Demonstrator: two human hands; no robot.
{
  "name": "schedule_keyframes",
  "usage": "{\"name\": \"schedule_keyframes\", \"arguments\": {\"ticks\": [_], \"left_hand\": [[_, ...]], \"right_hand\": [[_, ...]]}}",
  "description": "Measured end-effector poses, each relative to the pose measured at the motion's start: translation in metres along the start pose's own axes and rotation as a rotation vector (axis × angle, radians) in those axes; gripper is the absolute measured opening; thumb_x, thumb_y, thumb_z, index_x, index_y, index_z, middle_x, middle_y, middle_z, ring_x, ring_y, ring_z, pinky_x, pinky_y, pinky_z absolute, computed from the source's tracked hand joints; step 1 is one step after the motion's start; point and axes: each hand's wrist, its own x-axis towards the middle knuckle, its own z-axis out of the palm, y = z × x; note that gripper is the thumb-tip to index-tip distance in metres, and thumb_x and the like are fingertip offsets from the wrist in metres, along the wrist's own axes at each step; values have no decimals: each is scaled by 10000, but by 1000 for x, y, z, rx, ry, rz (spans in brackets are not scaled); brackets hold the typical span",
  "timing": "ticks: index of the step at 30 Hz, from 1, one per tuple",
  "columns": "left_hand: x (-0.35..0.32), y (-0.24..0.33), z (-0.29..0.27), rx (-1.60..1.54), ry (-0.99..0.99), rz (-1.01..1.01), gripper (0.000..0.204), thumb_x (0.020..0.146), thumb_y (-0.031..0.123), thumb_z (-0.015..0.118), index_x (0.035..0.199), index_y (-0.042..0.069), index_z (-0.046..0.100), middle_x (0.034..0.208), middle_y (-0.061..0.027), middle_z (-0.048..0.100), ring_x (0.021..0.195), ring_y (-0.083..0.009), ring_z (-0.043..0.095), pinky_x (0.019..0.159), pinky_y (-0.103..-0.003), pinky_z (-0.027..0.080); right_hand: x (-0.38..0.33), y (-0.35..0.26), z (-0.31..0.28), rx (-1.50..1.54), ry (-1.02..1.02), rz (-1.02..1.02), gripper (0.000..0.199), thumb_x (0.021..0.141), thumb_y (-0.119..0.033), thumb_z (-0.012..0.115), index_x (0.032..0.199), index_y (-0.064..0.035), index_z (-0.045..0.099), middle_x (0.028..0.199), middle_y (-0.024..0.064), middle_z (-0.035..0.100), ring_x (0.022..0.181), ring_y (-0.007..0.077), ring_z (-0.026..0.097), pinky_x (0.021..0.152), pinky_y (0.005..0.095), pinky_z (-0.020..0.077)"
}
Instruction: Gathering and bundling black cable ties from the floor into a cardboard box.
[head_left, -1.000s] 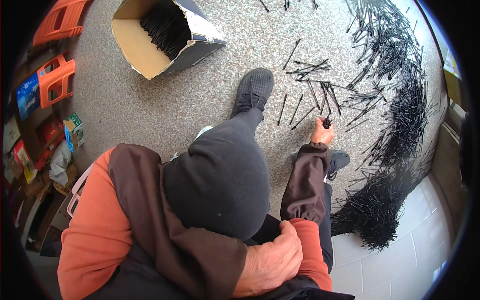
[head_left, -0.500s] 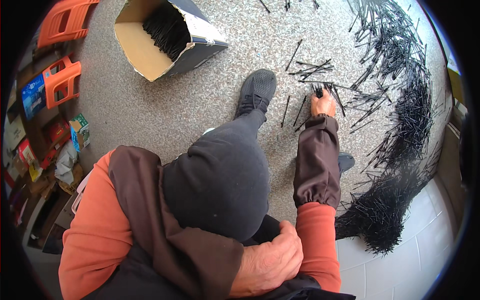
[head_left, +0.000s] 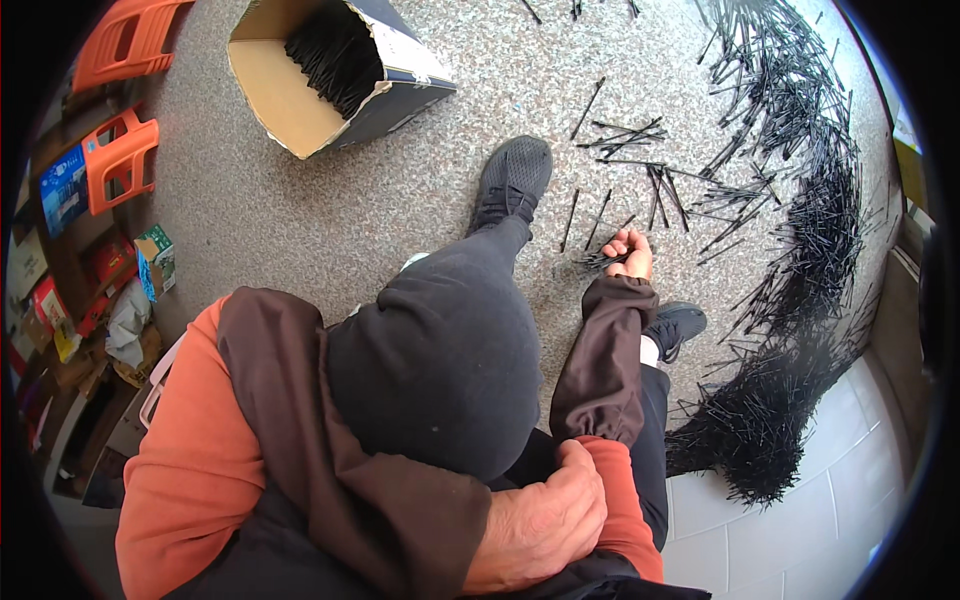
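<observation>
My right hand point(head_left: 630, 254) is just above the floor, its fingers curled round a small bundle of thin black sticks point(head_left: 598, 261) whose ends poke out on its left. Close by lie single loose sticks point(head_left: 570, 220) and a small crossed group point(head_left: 625, 135). My left hand point(head_left: 540, 522) lies low in my lap beside the right forearm, fingers bent and pressed together. Whatever may be in it is hidden. At the upper left, an open cardboard box point(head_left: 288, 98) lies on its side with many such sticks point(head_left: 335, 62) stacked inside.
A long heap of black sticks point(head_left: 825, 220) curves down the right side to the pale tiles point(head_left: 775, 545). My shoes point(head_left: 515, 178) stand on the speckled floor point(head_left: 300, 215). Orange plastic stools point(head_left: 128, 160) and a cluttered shelf line the left edge.
My right hand has drawn back toward me and slightly left, turning over with the bundle of sticks in it. Several sticks lie where it was. My left hand has stayed put.
</observation>
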Motion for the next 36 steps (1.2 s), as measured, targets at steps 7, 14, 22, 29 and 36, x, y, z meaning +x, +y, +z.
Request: {"name": "schedule_keyframes", "arguments": {"ticks": [7, 14, 22, 29, 36], "left_hand": [[1, 0, -1, 6, 11, 16, 389, 802, 235, 393, 1027, -73, 470, 863, -169, 538, 807, -276, 540, 765, -401, 422], [0, 0, 0, 7, 3, -3, 384, 799, 236, 394, 1026, -64, 474, 863, -165, 538, 807, -275, 540, 765, -398, 423], [-1, -1, -1, 35, 0, -6, 382, 794, 238, 395, 1019, -58, 480, 863, -159, 542, 801, -274, 540, 766, -395, 424], [-1, -3, -1, 56, 11, 11, 384, 794, 242, 397, 1012, -60, 487, 855, -160, 541, 796, -275, 539, 759, -397, 427], [-1, -1, 0, 34, 7, 18, 394, 796, 250, 395, 1017, -63, 486, 861, -161, 540, 802, -275, 538, 765, -399, 424]], "right_hand": [[12, 33, -33, -492, 196, -266, 129, 765, -160, 614, 802, -80, 520, 616, 21, 498, 496, 165, 441, 464, 319, 374], [-31, 28, 31, -1680, 99, -1056, 328, 701, -180, 663, 989, -80, 541, 810, 179, 612, 749, 369, 583, 672, 426, 461], [-17, 3, 46, -1733, 110, -933, 249, 655, -214, 599, 799, -12, 573, 719, 213, 599, 696, 399, 571, 641, 446, 446], [-8, -2, -17, -1334, 288, -907, 224, 660, -208, 608, 722, 4, 571, 615, 145, 575, 542, 282, 526, 558, 373, 419], [-22, 48, -9, -1390, 6, -803, 226, 660, -162, 642, 868, -79, 617, 715, 138, 618, 670, 286, 607, 619, 364, 454]]}}
